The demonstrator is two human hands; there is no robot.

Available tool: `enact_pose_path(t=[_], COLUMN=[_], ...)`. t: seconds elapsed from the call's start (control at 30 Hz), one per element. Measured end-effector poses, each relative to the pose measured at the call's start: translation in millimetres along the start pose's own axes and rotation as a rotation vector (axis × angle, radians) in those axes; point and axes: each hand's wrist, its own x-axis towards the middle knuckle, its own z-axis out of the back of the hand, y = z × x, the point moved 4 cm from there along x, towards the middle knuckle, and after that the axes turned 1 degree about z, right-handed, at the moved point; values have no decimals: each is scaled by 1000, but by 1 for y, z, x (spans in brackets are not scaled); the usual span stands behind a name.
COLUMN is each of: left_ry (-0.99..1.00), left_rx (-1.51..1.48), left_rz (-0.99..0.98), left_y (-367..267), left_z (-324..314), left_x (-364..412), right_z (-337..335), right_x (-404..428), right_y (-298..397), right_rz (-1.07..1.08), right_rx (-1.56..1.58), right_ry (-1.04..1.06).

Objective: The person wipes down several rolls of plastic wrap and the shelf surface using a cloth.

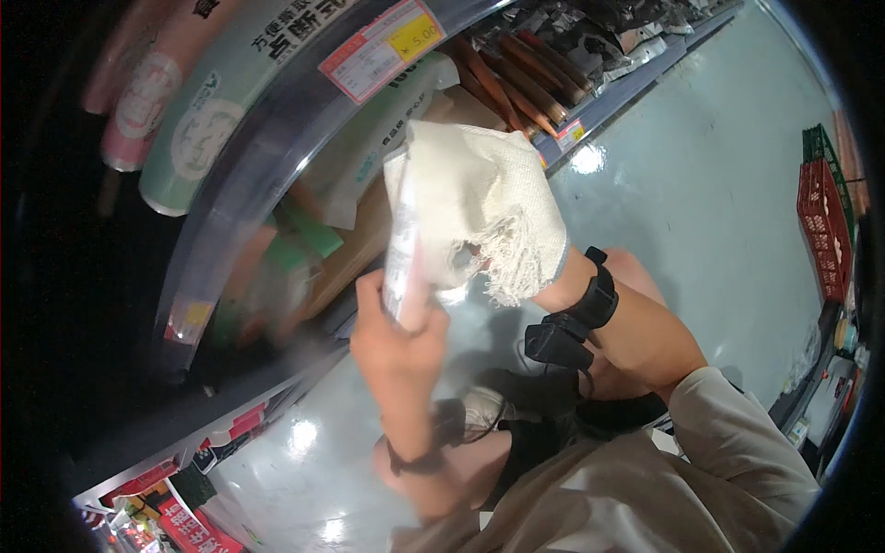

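Note:
My left hand (404, 345) grips the lower end of a long, flat white-and-pink package (403, 256), blurred and tilted nearly upright. Off-white woven or knitted fabric (484, 186), with a frayed edge and loose threads, lies against the package's right side. My right hand (550, 294) reaches in from the right; the fabric covers nearly all of it, so its fingers and what they hold are hidden. Black straps with a small black box (559, 340) sit around the right wrist. Both hands are in front of a dark store shelf.
The shelf edge (238, 186) curves past on the left with price tags. Green and pink rolls (197, 138) stand above it. Brown wooden sticks (532, 76) and black packets (588, 27) lie at the top. Red and green crates (824, 221) stand far right on the glossy floor.

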Motion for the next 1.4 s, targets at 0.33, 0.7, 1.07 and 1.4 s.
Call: enact_pose_path(t=[0.33, 0.7, 1.07, 1.4], left_ry=[-453, -522, -653, -870], left_rx=[-1038, -1160, -1214, -693], left_rz=[-191, -47, -74, -86], left_y=[5, 5, 23, 32], left_z=[43, 44, 70, 76], left_x=[-5, -4, 4, -11], right_z=[-39, -70, -51, -35], right_x=[-9, -35, 5, 9], right_y=[-18, -53, -39, -5], right_rz=[-328, -247, -440, -21], right_rx=[-268, -417, -973, -939], right_ry=[24, 28, 89, -397])
